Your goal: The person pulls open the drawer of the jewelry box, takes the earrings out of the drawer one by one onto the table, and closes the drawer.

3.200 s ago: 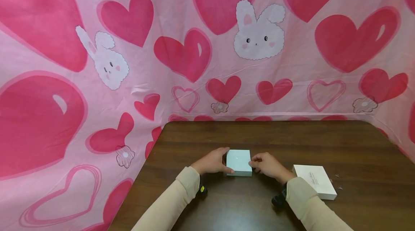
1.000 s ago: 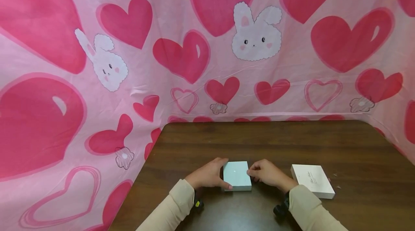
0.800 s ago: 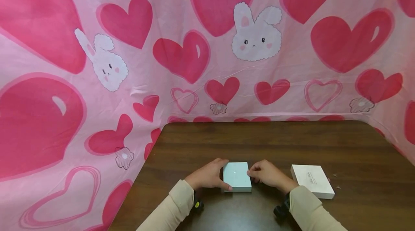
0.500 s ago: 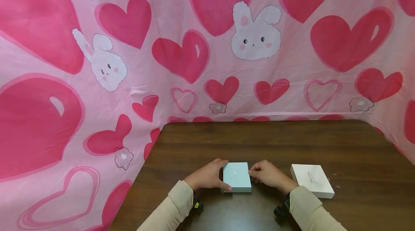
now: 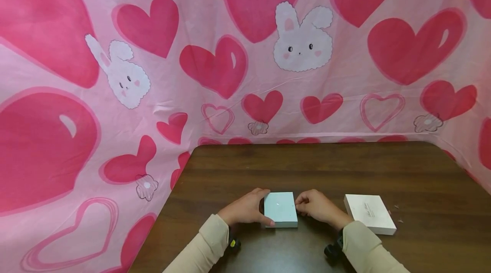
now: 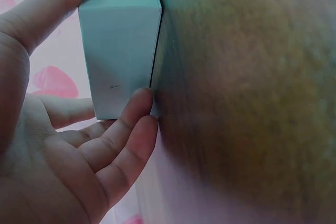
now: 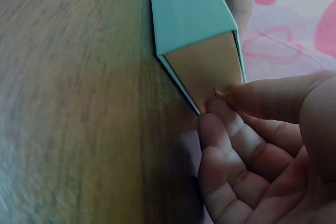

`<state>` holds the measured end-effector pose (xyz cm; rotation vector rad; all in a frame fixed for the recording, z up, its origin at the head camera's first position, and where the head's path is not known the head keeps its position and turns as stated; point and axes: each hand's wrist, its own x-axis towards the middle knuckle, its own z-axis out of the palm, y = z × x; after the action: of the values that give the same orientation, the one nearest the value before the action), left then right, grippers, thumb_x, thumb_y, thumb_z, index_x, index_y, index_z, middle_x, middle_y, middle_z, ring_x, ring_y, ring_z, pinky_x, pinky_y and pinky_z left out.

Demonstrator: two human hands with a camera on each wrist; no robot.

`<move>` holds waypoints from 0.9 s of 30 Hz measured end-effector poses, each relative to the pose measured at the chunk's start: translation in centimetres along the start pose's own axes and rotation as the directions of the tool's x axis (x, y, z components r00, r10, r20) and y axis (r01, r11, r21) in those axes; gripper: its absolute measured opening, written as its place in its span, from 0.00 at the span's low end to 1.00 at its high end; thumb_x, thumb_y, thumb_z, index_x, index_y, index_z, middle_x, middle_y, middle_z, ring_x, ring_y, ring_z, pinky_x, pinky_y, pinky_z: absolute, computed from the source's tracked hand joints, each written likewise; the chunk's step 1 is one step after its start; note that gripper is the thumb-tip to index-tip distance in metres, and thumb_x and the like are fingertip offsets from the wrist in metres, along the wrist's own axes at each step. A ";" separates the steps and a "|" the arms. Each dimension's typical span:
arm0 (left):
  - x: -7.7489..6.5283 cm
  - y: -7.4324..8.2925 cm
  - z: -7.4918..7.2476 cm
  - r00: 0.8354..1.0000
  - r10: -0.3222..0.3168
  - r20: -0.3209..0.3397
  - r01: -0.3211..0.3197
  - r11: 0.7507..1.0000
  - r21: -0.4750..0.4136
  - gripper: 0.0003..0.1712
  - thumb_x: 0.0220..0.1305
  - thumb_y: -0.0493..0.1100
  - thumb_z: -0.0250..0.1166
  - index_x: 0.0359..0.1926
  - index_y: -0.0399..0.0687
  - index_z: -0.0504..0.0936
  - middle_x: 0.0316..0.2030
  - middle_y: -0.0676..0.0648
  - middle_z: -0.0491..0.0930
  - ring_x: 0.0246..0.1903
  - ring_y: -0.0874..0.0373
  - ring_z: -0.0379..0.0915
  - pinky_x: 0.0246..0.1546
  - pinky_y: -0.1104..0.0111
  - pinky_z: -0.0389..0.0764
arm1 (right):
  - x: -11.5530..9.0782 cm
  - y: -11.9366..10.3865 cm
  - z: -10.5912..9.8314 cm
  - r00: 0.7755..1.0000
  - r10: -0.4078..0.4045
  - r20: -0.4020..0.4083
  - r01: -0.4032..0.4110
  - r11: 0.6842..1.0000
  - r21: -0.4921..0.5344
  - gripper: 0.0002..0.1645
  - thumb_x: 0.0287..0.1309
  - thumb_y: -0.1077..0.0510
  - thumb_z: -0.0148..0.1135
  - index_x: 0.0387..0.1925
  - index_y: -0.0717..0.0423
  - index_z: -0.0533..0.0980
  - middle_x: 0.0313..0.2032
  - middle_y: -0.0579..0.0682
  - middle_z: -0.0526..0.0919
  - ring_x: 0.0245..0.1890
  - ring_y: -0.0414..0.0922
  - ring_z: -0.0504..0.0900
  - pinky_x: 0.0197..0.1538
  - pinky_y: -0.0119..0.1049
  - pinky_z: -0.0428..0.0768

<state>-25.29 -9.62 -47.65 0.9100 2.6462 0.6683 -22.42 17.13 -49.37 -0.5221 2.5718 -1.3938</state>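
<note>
Two hands flank the mint box [image 5: 280, 208] on the table [image 5: 345, 166]. Its tan end [image 7: 197, 69] faces the right hand [image 5: 317, 207], the nearer one there, thumb and fingertip pinched on a tiny loop [image 7: 214, 92]. The left hand [image 5: 245, 208], thumb and fingers spread wide, grips the opposite side. The top looks nearly square, without a clear long axis. Rightward lies a white box [image 5: 370, 212]; behind hangs a heart-print curtain [image 5: 215, 21].

The left hand [image 6: 63, 156] holds a mint-green box [image 6: 122, 51] between thumb and fingers, a small dark mark [image 6: 114, 86] on its near side. Brown wood-grain surface [image 6: 247, 77] spans the right; heart-printed cloth [image 6: 55, 80] shows behind.
</note>
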 end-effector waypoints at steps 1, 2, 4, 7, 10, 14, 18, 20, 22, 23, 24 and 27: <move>0.0 0.0 0.0 1.000 -0.001 0.001 0.001 1.000 0.000 0.61 0.42 0.70 0.74 0.71 0.43 0.62 0.63 0.50 0.67 0.58 0.62 0.65 0.57 0.63 0.69 | 0.0 0.0 0.0 1.000 0.003 -0.005 -0.003 1.000 -0.002 0.03 0.61 0.62 0.62 0.33 0.57 0.81 0.26 0.47 0.81 0.27 0.44 0.78 0.29 0.39 0.77; 0.0 0.0 0.0 1.000 -0.002 0.000 0.002 1.000 -0.002 0.61 0.42 0.70 0.74 0.71 0.43 0.62 0.63 0.50 0.67 0.58 0.61 0.65 0.57 0.63 0.69 | 0.0 0.0 0.0 1.000 0.003 -0.010 -0.003 1.000 -0.003 0.03 0.61 0.62 0.62 0.33 0.57 0.81 0.26 0.46 0.80 0.27 0.44 0.78 0.29 0.39 0.77; 0.0 0.0 0.0 1.000 -0.005 0.001 0.005 1.000 -0.008 0.61 0.42 0.70 0.74 0.71 0.43 0.62 0.63 0.50 0.67 0.58 0.61 0.65 0.57 0.63 0.69 | 0.0 -0.1 0.1 1.000 0.003 -0.017 -0.003 1.000 -0.011 0.03 0.61 0.62 0.63 0.32 0.56 0.81 0.26 0.46 0.80 0.26 0.44 0.78 0.29 0.38 0.77; 0.0 0.0 0.1 1.000 -0.011 -0.001 0.011 1.000 -0.014 0.61 0.42 0.70 0.75 0.71 0.43 0.62 0.63 0.50 0.67 0.58 0.61 0.65 0.57 0.62 0.69 | -0.1 -0.1 0.1 1.000 -0.010 -0.027 0.010 1.000 -0.018 0.04 0.61 0.62 0.63 0.31 0.57 0.81 0.25 0.47 0.79 0.26 0.45 0.77 0.28 0.39 0.76; 0.0 0.0 0.1 1.000 -0.021 -0.003 0.021 1.000 -0.021 0.62 0.42 0.69 0.75 0.71 0.42 0.62 0.63 0.49 0.67 0.56 0.61 0.66 0.57 0.62 0.69 | -0.1 -0.1 0.1 0.999 -0.024 -0.032 0.023 0.999 -0.026 0.04 0.61 0.63 0.63 0.30 0.57 0.81 0.24 0.47 0.79 0.26 0.45 0.76 0.28 0.39 0.76; 0.0 -0.1 0.1 0.999 -0.039 -0.003 0.039 0.998 -0.039 0.63 0.41 0.69 0.75 0.71 0.41 0.61 0.63 0.48 0.66 0.52 0.61 0.67 0.54 0.63 0.71 | -0.1 -0.2 0.0 0.999 -0.028 -0.033 0.027 0.999 -0.033 0.04 0.61 0.64 0.63 0.30 0.55 0.81 0.24 0.46 0.79 0.25 0.44 0.76 0.28 0.38 0.76; 0.0 -0.2 0.2 0.999 -0.045 -0.006 0.045 0.997 -0.055 0.63 0.41 0.69 0.76 0.71 0.41 0.61 0.63 0.48 0.66 0.50 0.61 0.67 0.53 0.63 0.71 | 0.0 -0.2 -0.1 0.999 -0.019 -0.032 0.018 0.999 -0.037 0.05 0.60 0.64 0.63 0.30 0.54 0.81 0.24 0.46 0.79 0.25 0.44 0.76 0.29 0.38 0.76; 0.1 -0.2 0.2 0.999 -0.043 -0.009 0.043 0.997 -0.059 0.63 0.40 0.69 0.76 0.71 0.41 0.61 0.63 0.48 0.66 0.50 0.61 0.67 0.53 0.63 0.72 | 0.0 -0.1 0.0 0.999 -0.017 -0.031 0.015 0.999 -0.044 0.05 0.61 0.64 0.62 0.30 0.53 0.81 0.24 0.45 0.78 0.26 0.45 0.76 0.29 0.39 0.76; 0.1 -0.3 0.3 0.999 -0.039 -0.011 0.039 0.997 -0.061 0.62 0.40 0.69 0.76 0.70 0.41 0.62 0.62 0.49 0.67 0.48 0.61 0.67 0.51 0.64 0.72 | 0.0 0.0 0.0 0.999 -0.021 -0.030 0.020 0.999 -0.047 0.05 0.60 0.64 0.62 0.30 0.54 0.81 0.24 0.46 0.78 0.26 0.45 0.76 0.28 0.39 0.76; 0.1 -0.4 0.3 0.999 -0.037 -0.012 0.036 0.997 -0.063 0.62 0.40 0.69 0.76 0.70 0.41 0.62 0.61 0.49 0.67 0.48 0.61 0.67 0.51 0.65 0.72 | 0.0 0.0 0.0 0.999 -0.022 -0.031 0.020 0.999 -0.050 0.05 0.60 0.64 0.62 0.30 0.54 0.81 0.24 0.46 0.78 0.26 0.45 0.76 0.28 0.39 0.76; 0.1 -0.4 0.3 0.999 -0.034 -0.013 0.034 0.997 -0.063 0.62 0.40 0.68 0.76 0.70 0.41 0.62 0.61 0.49 0.67 0.47 0.61 0.67 0.50 0.66 0.73 | 0.1 0.0 0.0 0.999 -0.022 -0.031 0.020 0.999 -0.051 0.05 0.60 0.64 0.62 0.30 0.54 0.81 0.24 0.46 0.78 0.26 0.45 0.76 0.28 0.39 0.76; 0.1 -0.5 0.3 1.000 -0.026 -0.013 0.025 0.998 -0.063 0.62 0.40 0.68 0.76 0.69 0.41 0.63 0.59 0.50 0.68 0.45 0.62 0.68 0.47 0.67 0.73 | 0.0 0.0 0.0 0.999 -0.019 -0.034 0.017 0.999 -0.051 0.05 0.60 0.64 0.62 0.30 0.54 0.81 0.24 0.45 0.78 0.25 0.45 0.76 0.28 0.38 0.76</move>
<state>-25.48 -9.76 -48.18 0.8555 2.6288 0.7500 -22.44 17.13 -49.34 -0.5351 2.6427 -1.3582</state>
